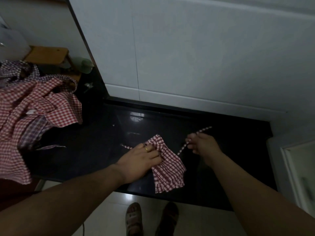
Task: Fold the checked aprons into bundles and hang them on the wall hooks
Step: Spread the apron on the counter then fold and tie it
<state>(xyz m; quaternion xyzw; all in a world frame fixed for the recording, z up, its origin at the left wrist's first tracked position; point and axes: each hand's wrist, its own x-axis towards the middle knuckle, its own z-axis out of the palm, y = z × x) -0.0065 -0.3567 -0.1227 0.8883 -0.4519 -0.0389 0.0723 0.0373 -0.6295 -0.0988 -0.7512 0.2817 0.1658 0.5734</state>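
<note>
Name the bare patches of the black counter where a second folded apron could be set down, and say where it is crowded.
Bare counter lies between the apron pile and the left hand, and along the white wall behind the folded apron. A smaller patch lies beyond the right hand, which pinches the strap. The left end is crowded.

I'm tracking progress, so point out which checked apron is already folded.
The small red-and-white checked apron bundle on the black glossy counter, held by the left hand, its strap pinched by the right hand. The other aprons lie heaped loose at far left.
</note>
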